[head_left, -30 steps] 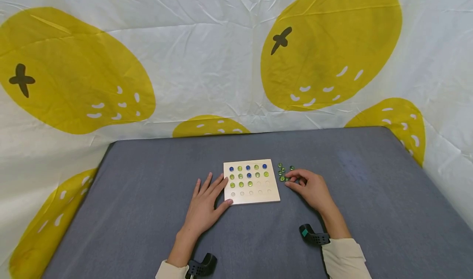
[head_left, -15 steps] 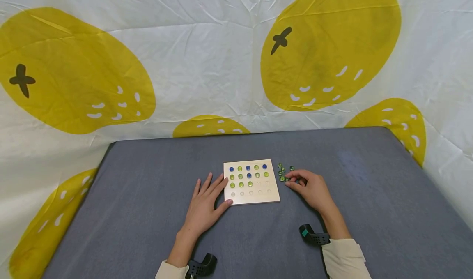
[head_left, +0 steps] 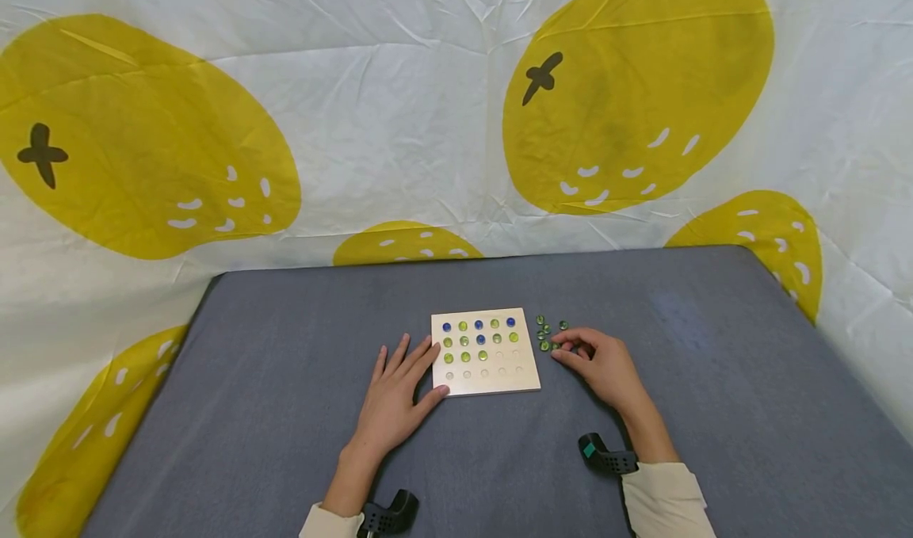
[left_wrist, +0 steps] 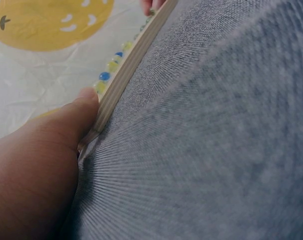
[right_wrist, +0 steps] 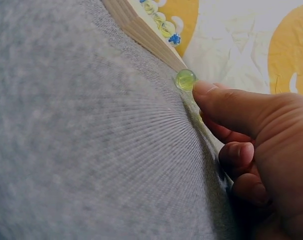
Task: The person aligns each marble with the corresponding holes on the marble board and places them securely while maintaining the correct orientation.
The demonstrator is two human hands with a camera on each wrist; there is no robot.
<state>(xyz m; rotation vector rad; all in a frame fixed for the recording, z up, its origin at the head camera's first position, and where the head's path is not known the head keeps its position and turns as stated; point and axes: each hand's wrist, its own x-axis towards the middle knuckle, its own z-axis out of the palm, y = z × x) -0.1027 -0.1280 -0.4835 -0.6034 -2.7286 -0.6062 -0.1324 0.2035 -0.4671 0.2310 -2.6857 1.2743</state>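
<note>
A pale wooden board (head_left: 509,372) with rows of round hollows lies flat in the head view. Green marbles (head_left: 465,356) and a few blue marbles (head_left: 481,339) sit in its upper rows; bare hollows show at the lower right and along the near row. My left hand (head_left: 392,403) is spread at the board's left side, with thumb and fingertips on its edge. Right of the board, my right hand (head_left: 599,364) has thumb and index finger around a green marble (head_left: 555,346) at the fingertips. In the right wrist view a green marble (right_wrist: 186,79) shows right at the thumb tip.
Several loose green marbles (head_left: 540,335) lie between the board and the right hand, one of them (head_left: 563,325) farther right. Grey cloth (head_left: 285,379) covers the table. A white curtain with yellow shapes (head_left: 399,142) hangs behind the far edge.
Both hands stay in place, the left on the board and the right at the loose marbles. The right fingertips shift very slightly, and the marbles in the board look the same.
</note>
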